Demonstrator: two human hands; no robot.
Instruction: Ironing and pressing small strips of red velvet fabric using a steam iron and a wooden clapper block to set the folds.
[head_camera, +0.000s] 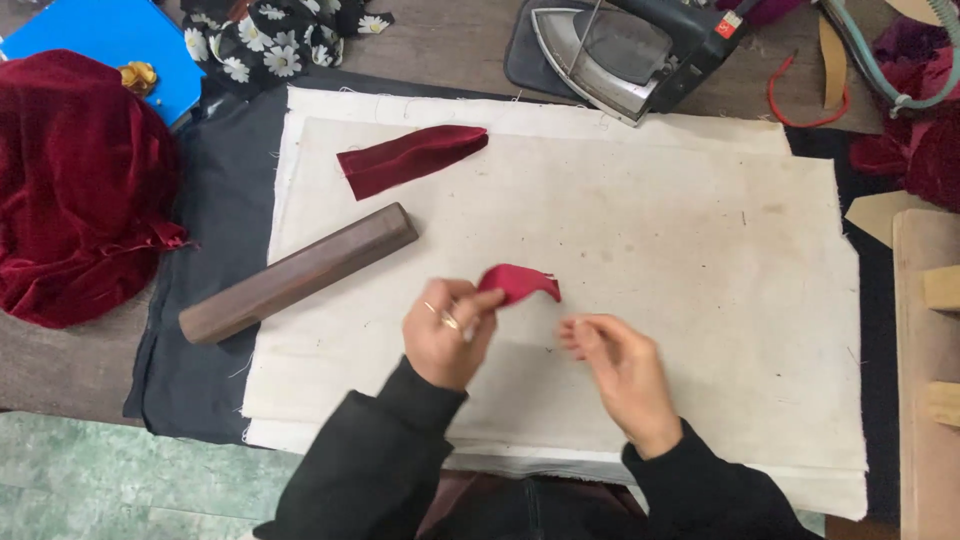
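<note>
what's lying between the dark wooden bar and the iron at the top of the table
In the head view, a folded dark red velvet piece lies on the cream pressing cloth between the wooden bar and the iron.

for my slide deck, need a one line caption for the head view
Left hand pinches a small red cloth piece over a cream cloth.

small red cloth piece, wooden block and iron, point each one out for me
small red cloth piece (520, 281), head view, middle of the folded scrap
wooden block (298, 272), head view, middle of its long top face
iron (625, 50), head view, its metal soleplate
</note>
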